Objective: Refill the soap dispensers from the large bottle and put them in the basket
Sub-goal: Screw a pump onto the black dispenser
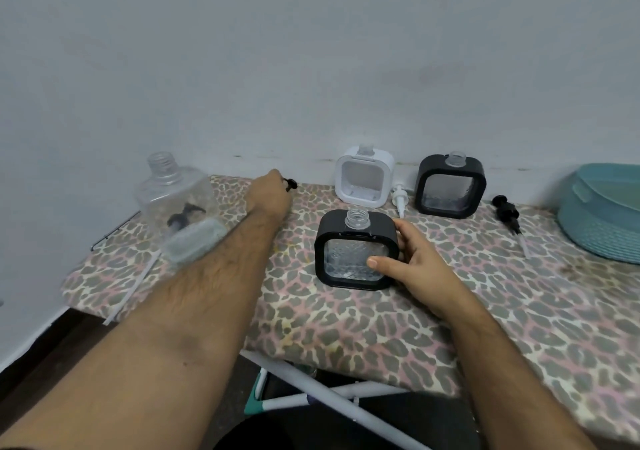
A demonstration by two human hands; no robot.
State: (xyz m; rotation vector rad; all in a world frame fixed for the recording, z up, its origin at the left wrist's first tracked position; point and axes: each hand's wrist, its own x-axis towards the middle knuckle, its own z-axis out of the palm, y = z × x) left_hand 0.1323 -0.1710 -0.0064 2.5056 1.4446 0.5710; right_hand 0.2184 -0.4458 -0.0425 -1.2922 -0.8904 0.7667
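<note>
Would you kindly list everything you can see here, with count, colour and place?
large bottle: one, clear, uncapped, far left of the table.
black dispensers: two, pumps off; one at centre, one at the back right.
white dispenser: one, pump off, at the back by the wall.
white pump: one, lying between the white dispenser and the back black one.
black pumps: three; one right of the back black dispenser, one behind the large bottle, one at the left hand.
basket: one, teal, right edge.
table: one, leopard-print cover.
left hand: grips a black pump near the wall.
right hand: holds the centre black dispenser.
</note>
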